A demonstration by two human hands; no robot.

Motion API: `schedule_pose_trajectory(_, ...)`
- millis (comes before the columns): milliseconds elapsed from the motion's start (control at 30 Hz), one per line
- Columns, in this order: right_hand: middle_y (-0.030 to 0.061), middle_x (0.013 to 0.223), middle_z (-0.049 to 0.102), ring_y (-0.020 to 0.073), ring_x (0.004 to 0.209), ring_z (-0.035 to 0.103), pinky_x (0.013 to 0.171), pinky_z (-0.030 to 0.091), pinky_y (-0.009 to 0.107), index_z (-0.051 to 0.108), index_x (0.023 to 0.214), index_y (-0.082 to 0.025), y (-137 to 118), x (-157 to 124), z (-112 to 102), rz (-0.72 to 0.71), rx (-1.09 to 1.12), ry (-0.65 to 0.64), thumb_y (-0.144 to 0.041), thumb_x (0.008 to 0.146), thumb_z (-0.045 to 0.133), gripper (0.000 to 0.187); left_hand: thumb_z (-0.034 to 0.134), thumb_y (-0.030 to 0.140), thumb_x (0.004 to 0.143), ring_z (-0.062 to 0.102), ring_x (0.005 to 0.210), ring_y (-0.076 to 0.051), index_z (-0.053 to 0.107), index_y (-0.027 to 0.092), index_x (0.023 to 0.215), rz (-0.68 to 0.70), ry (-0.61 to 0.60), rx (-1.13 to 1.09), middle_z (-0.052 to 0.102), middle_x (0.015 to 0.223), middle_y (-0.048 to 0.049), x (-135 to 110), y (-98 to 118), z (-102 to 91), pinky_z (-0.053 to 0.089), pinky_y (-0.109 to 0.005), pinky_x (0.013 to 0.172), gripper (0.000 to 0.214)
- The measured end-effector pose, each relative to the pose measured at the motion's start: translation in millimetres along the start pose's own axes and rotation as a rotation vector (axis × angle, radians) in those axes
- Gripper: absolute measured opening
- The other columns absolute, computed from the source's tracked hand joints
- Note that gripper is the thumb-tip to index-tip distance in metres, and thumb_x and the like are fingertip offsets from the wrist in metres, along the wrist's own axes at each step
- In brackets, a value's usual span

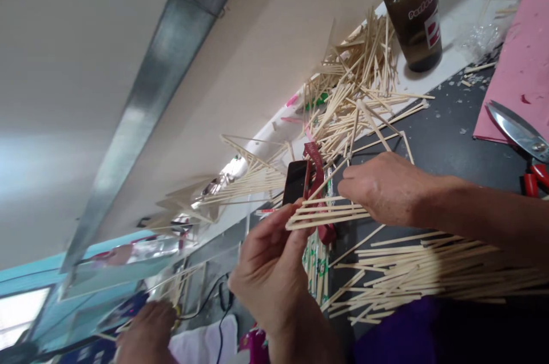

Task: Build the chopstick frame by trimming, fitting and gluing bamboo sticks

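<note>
My left hand (278, 261) is closed, with thumb and fingers pinching the near end of several thin wooden sticks (328, 214) that lie side by side in a flat fan. My right hand (381, 189) is closed at the other end of these sticks; its fingertips are partly hidden, with a joined stick frame (373, 118) rising just behind it. Past the left fingertips lies a dark phone (295, 181), beside a dark red strap (316, 166). Many loose sticks (398, 272) are spread on the dark table below my right forearm.
A large stick pile (364, 66) lies near a red-lidded bottle (414, 15). Scissors (521, 132) rest partly on pink foam (523, 60) at the right. Another person's hand (148, 332) is at lower left, near a white cloth (208, 341) and a black cable (221, 307).
</note>
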State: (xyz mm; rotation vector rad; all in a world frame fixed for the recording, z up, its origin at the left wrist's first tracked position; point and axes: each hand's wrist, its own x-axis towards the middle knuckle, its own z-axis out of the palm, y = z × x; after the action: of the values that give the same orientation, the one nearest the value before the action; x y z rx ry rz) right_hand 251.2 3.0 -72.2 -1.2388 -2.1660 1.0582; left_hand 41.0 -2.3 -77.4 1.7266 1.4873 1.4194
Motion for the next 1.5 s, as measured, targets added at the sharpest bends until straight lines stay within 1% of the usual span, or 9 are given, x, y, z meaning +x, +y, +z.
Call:
schedule_pose_trajectory(167, 0.0089, 0.091, 0.072, 0.0132, 0.077, 0.063, 0.062, 0.040, 0.021, 0.068, 0.089, -0.014, 4.6, 1.8, 4.3, -0.038, -0.042, 0.043, -0.020, 0.091, 0.045, 0.024, 0.081, 0.014, 0.064, 0.071, 0.067, -0.014, 0.075, 0.020, 0.087, 0.015, 0.000, -0.013, 0.077, 0.084, -0.0013, 0.5, -1.6, -0.8, 0.058, -0.022, 0.057, 0.024)
schedule_pose_trajectory(267, 0.0092, 0.092, 0.072, 0.0138, 0.079, 0.063, 0.063, 0.040, 0.022, 0.069, 0.088, -0.014, 6.3, 2.6, 5.9, -0.053, -0.054, 0.044, -0.022, 0.091, 0.046, 0.024, 0.080, 0.014, 0.066, 0.071, 0.068, -0.014, 0.076, 0.020, 0.088, 0.025, -0.018, -0.011, 0.077, 0.087, -0.0019, 0.5, -2.0, -0.8, 0.058, -0.021, 0.059, 0.023)
schedule_pose_trajectory(500, 0.0085, 0.090, 0.071, 0.0123, 0.075, 0.062, 0.063, 0.040, 0.022, 0.069, 0.086, -0.014, 4.7, 2.8, 6.6, -0.051, -0.022, 0.041, -0.020, 0.090, 0.047, 0.023, 0.080, 0.014, 0.067, 0.072, 0.071, -0.014, 0.076, 0.020, 0.087, 0.042, 0.000, -0.001, 0.078, 0.087, -0.0022, 0.2, -3.3, -1.5, 0.059, -0.020, 0.063, 0.022)
schedule_pose_trajectory(700, 0.0083, 0.091, 0.071, 0.0114, 0.075, 0.062, 0.063, 0.040, 0.021, 0.069, 0.088, -0.014, 4.0, 3.0, 6.9, -0.044, -0.013, 0.032, -0.016, 0.089, 0.047, 0.022, 0.080, 0.014, 0.067, 0.072, 0.073, -0.014, 0.075, 0.020, 0.088, 0.049, -0.005, 0.009, 0.077, 0.088, -0.0019, -0.3, -4.8, -1.5, 0.060, -0.023, 0.068, 0.022)
schedule_pose_trajectory(800, 0.0079, 0.089, 0.072, 0.0121, 0.076, 0.062, 0.063, 0.040, 0.021, 0.069, 0.089, -0.015, 3.4, 2.4, 6.4, -0.037, -0.018, 0.044, -0.016, 0.090, 0.047, 0.022, 0.080, 0.015, 0.067, 0.072, 0.073, -0.015, 0.075, 0.019, 0.087, 0.053, 0.003, 0.013, 0.077, 0.087, -0.0021, -0.2, -4.0, -0.5, 0.060, -0.024, 0.067, 0.022)
schedule_pose_trajectory(933, 0.0080, 0.089, 0.072, 0.0125, 0.075, 0.063, 0.063, 0.041, 0.021, 0.070, 0.089, -0.015, -2.0, 2.1, 1.6, -0.010, -0.014, -0.001, -0.017, 0.089, 0.050, 0.020, 0.080, 0.014, 0.067, 0.072, 0.072, -0.015, 0.075, 0.019, 0.088, 0.038, -0.006, 0.006, 0.077, 0.088, -0.0024, 0.3, -4.2, -1.6, 0.060, -0.024, 0.064, 0.022)
schedule_pose_trajectory(1067, 0.0081, 0.088, 0.071, 0.0120, 0.072, 0.063, 0.061, 0.040, 0.022, 0.070, 0.090, -0.014, -5.4, 2.9, -1.3, 0.011, 0.001, -0.038, -0.017, 0.087, 0.053, 0.018, 0.079, 0.013, 0.068, 0.072, 0.071, -0.014, 0.075, 0.020, 0.089, 0.054, -0.027, -0.003, 0.078, 0.089, -0.0023, 0.6, -4.9, -3.4, 0.060, -0.023, 0.064, 0.023)
schedule_pose_trajectory(1300, 0.0094, 0.087, 0.071, 0.0114, 0.072, 0.062, 0.059, 0.039, 0.020, 0.070, 0.086, -0.013, 0.5, 2.1, 5.2, -0.058, 0.008, 0.034, -0.016, 0.088, 0.050, 0.020, 0.080, 0.016, 0.066, 0.073, 0.071, -0.015, 0.074, 0.018, 0.087, 0.071, 0.012, 0.057, 0.077, 0.086, -0.0017, 0.2, -3.0, 0.2, 0.061, -0.026, 0.066, 0.022)
schedule_pose_trajectory(1500, 0.0085, 0.084, 0.071, 0.0121, 0.074, 0.062, 0.058, 0.037, 0.021, 0.069, 0.080, -0.014, 0.3, 0.5, 4.9, -0.079, -0.020, 0.065, -0.014, 0.087, 0.051, 0.020, 0.079, 0.016, 0.067, 0.073, 0.073, -0.016, 0.074, 0.018, 0.087, 0.060, -0.002, 0.062, 0.077, 0.087, -0.0032, -0.5, -3.3, -1.2, 0.061, -0.026, 0.066, 0.020)
